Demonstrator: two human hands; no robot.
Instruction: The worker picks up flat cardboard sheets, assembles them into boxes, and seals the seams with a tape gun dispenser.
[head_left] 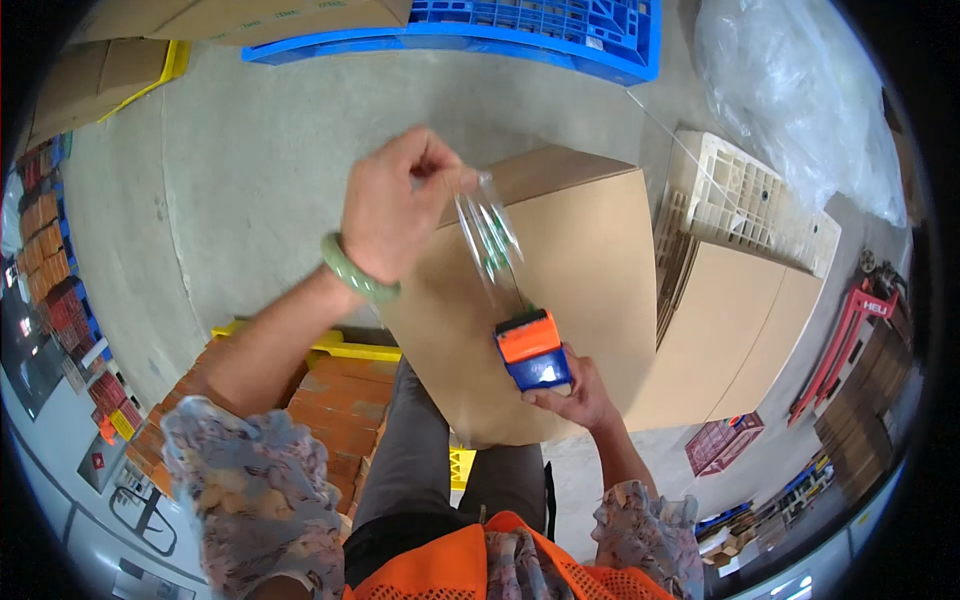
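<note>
My right hand (575,395) grips an orange and blue tape dispenser (532,350) from its near right side. A strip of clear packing tape (488,235), with green marks showing through, runs up and to the left from the dispenser. Its far end is pinched between the closed fingers of my left hand (400,205), which wears a green bangle (360,272). Beneath both hands is a large brown cardboard box (590,260), with a panel folded at its far edge. The tape looks held above the cardboard; whether it touches cannot be told.
More brown cardboard sheets (730,335) lean at the right, by a cream plastic pallet (745,200). A blue pallet (540,45) lies at the far side. Clear plastic wrapping (790,90) is heaped far right. Orange-brown stacked pieces (335,410) stand near left, and a red pallet jack (835,345) farther right.
</note>
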